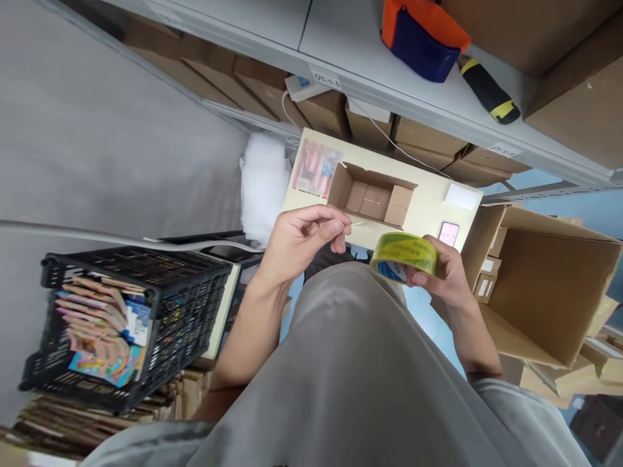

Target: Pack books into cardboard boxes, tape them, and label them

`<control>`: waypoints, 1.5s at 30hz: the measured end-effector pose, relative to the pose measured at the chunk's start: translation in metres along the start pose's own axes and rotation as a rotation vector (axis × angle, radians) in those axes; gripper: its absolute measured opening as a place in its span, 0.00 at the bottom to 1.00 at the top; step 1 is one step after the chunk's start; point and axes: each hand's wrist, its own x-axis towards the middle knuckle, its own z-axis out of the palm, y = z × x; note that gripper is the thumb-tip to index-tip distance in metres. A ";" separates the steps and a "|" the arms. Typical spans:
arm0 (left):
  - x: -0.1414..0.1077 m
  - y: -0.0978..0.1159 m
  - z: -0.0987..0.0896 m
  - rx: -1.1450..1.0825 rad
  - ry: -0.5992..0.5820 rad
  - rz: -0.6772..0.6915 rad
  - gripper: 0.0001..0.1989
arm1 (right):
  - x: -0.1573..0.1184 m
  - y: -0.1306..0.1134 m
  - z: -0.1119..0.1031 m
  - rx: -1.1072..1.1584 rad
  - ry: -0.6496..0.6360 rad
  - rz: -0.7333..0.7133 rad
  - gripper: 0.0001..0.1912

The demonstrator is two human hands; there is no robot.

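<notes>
My right hand is closed around a roll of yellow-green packing tape, fingers gripping its right side. The core of the roll shows blue inside. To its left, my left hand is closed in a pinch, thumb against the fingers. A thin pale strip sticks out from its fingertips; what it is I cannot make out. Just beyond both hands, an open cardboard box sits on a pale yellow tabletop. Its inside is visible, with nothing in it but the folded bottom flaps.
On the tabletop lie a phone, a white paper and a flag-patterned sheet. A grey shelf above carries a screwdriver. A black crate with booklets stands left, a large open carton right.
</notes>
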 end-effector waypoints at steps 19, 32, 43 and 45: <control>0.001 -0.007 -0.013 0.447 0.053 0.527 0.09 | 0.013 0.017 0.032 0.426 0.086 0.184 0.26; -0.016 -0.014 -0.029 0.690 0.065 0.473 0.07 | 0.043 0.088 0.065 -0.039 0.415 0.044 0.32; -0.014 -0.017 -0.059 0.859 0.183 0.282 0.09 | 0.045 0.107 0.074 -0.654 0.173 -0.214 0.20; -0.007 -0.027 -0.067 0.841 0.192 0.237 0.08 | 0.045 0.104 0.070 -0.782 0.196 -0.308 0.17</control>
